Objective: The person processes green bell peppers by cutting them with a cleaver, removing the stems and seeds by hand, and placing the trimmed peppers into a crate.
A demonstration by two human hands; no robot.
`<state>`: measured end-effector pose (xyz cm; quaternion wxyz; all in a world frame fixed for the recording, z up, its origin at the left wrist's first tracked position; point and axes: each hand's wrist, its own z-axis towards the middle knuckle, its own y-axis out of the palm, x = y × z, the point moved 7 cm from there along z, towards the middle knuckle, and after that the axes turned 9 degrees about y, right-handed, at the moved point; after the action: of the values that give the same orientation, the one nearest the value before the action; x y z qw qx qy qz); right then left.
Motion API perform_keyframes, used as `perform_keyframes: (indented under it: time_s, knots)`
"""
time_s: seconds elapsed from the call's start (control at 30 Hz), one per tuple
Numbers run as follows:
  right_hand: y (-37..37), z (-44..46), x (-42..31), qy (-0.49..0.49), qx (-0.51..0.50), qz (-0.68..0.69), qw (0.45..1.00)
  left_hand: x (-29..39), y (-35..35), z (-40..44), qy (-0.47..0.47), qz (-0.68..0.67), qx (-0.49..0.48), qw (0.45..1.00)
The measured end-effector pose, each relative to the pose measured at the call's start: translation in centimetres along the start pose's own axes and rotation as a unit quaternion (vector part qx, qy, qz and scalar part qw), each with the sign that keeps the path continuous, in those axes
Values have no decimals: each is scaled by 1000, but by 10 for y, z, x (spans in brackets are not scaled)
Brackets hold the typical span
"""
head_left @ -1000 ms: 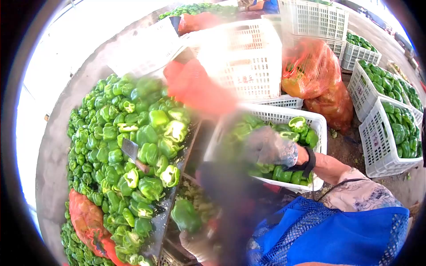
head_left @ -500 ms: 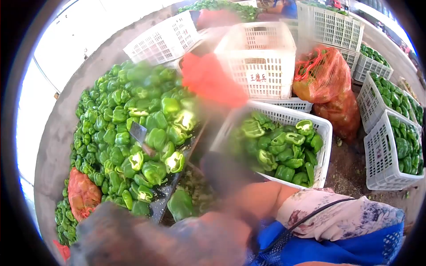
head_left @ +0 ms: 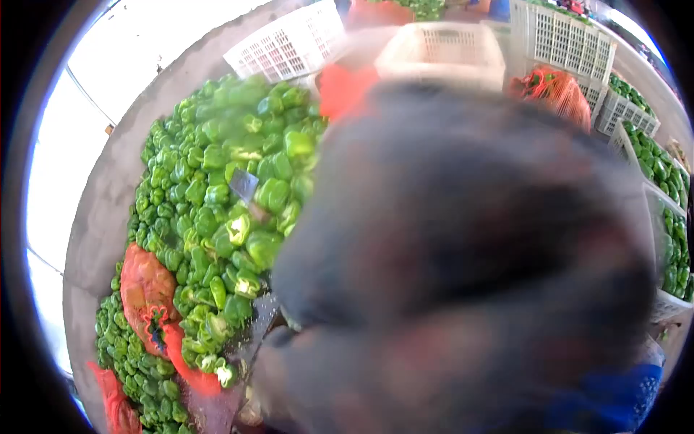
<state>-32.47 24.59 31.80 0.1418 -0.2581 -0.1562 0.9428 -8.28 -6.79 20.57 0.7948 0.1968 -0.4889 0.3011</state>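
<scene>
A large dark blurred shape (head_left: 463,239), a gloved hand or sleeve very close to the camera, covers the centre and right. Which hand it belongs to is unclear, and its fingers cannot be made out. At its lower left edge is a blurred brownish part (head_left: 271,380), possibly my left hand, with its fingers hidden. Left of the shape lies a heap of green peppers (head_left: 206,173), some cut open with pale insides. A broad-bladed knife (head_left: 243,185) rests on the heap. The crate of cut peppers is hidden.
A filled red mesh bag (head_left: 147,286) lies at the heap's left. White crates stand behind: a tilted one (head_left: 289,43), a pale one (head_left: 441,54) and a stack (head_left: 571,47). Another mesh bag (head_left: 557,94) and pepper-filled crates (head_left: 654,163) are at the right.
The dark blurred shape now covers the pepper crate and the forearm seen earlier. The blurred hand or sleeve at the bottom left has left that spot, uncovering the red mesh bag. The view has shifted.
</scene>
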Motion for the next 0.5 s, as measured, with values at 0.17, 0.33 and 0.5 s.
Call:
perform_keyframes:
  time_s: [0.17, 0.33, 0.5]
  knots:
    - [-17, 25, 25, 10, 32, -20, 999, -38, 127, -36, -79, -93, -133, 984]
    - [-20, 21, 21, 1, 18, -4, 1000, -74, 216, -63, -147, -162, -209, 953]
    - [-5, -10, -12, 0, -1, 51, 999, -74, 213, -73, -163, -177, -209, 948]
